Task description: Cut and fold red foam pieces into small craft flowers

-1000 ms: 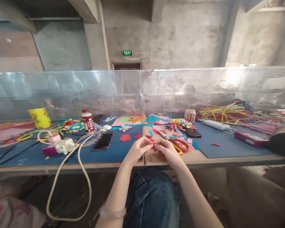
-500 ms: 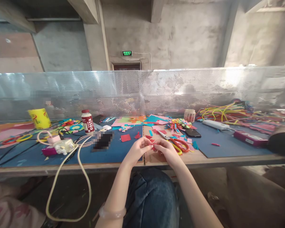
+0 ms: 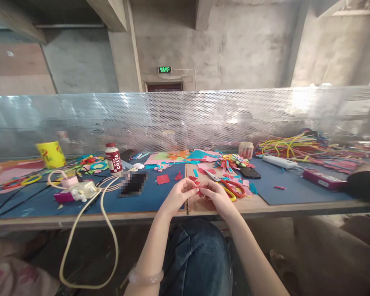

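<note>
Red paper [image 3: 200, 187], a small folded or crumpled piece, is pinched between the fingertips of a seated person's two bare hands, just above the near edge of a worktable. The left hand [image 3: 179, 196] and right hand [image 3: 216, 197] nearly meet, thumbs and forefingers closed on the paper; how the other fingers curl behind it, I cannot tell. A pale bracelet [image 3: 146, 278] rings the left wrist. Just beside the right hand lie scissor handles, one orange [image 3: 243, 189] and one yellow [image 3: 232, 195], among coloured scraps. Beyond the left hand, a flat red square [image 3: 163, 179] and a small red cut-out [image 3: 178, 176] rest on a blue mat [image 3: 160, 197]. Farther left stands a dark red bottle [image 3: 113, 159]; right of the scissors lies a black phone [image 3: 250, 172]. Behind everything runs a perforated metal screen [image 3: 209, 111]
</note>
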